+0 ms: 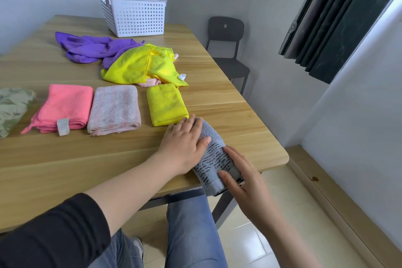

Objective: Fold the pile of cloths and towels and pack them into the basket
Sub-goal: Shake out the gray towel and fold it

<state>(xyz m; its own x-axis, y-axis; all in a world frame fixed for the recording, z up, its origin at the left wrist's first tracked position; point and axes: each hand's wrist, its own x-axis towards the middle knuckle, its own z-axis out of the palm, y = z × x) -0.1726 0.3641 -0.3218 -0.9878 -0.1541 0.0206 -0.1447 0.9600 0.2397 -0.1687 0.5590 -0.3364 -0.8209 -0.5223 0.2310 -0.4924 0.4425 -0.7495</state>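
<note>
Right hand [241, 183], left hand [185, 141] press grey towel [214, 154].

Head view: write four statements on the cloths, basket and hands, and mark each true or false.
1. Both the left hand and the right hand rest on the grey towel at the table edge nearest the person. True.
2. The folded pink cloth lies inside the white basket. False: it lies on the table, well short of the basket.
3. The purple cloth is neatly folded. False: it lies crumpled.
4. A folded yellow cloth lies just right of the folded pale towel. True.
</note>
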